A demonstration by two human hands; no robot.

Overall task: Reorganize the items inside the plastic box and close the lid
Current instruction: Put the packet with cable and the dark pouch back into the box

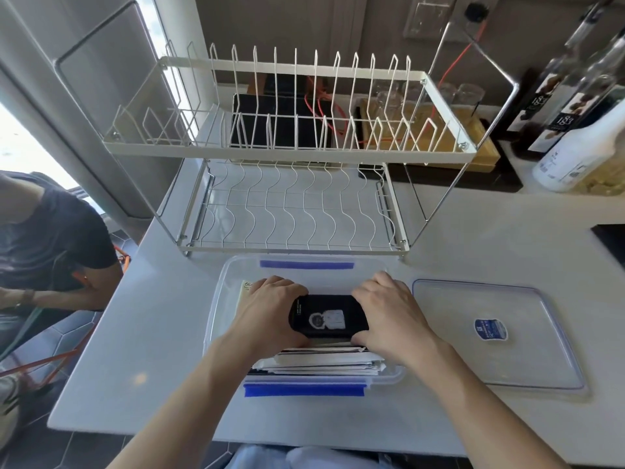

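White counter (135,333), dish rack (287,154) behind box (220,299); both hands' fingers clamped on black pack (328,316).

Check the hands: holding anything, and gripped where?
Yes. Both hands hold one black packet over the plastic box: left hand on its left end, right hand on its right end. Lid lies untouched beside the box.

A pale counter (162,333) is seen carrying a clear box (216,299) at its near edge, with the lid (527,367) laid flat just beside it on the right. A white wire rack (291,211) is set behind the box. Bottles (575,143) are stood at the far right.
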